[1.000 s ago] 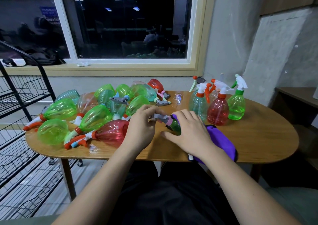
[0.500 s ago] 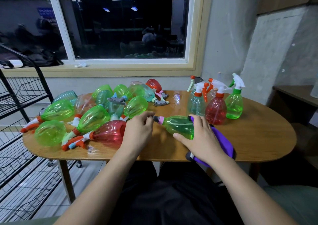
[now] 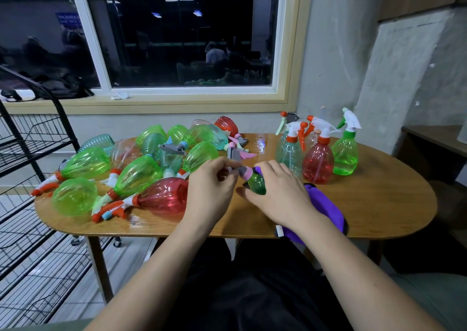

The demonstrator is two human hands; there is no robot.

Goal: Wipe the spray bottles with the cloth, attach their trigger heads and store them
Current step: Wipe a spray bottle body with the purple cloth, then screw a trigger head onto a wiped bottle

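The oval wooden table (image 3: 379, 204) fills the middle, with a black wire rack (image 3: 30, 153) off its nine o'clock side. A heap of lying spray bottles (image 3: 137, 176), green, red and clear, covers the table from nine to eleven o'clock. Four upright spray bottles (image 3: 318, 163) stand at two o'clock. The purple cloth (image 3: 326, 209) lies at five o'clock under the right hand (image 3: 278, 194), which grips a small green bottle (image 3: 256, 185) near the table's centre. The left hand (image 3: 209, 191) pinches the bottle's grey trigger head (image 3: 241, 170).

Bare workrm, concrete wall (image 3: 341, 52), big window (image 3: 182, 39) (dark outside), wire rack (image 3: 30, 133), wood table (image 3: 379, 199)
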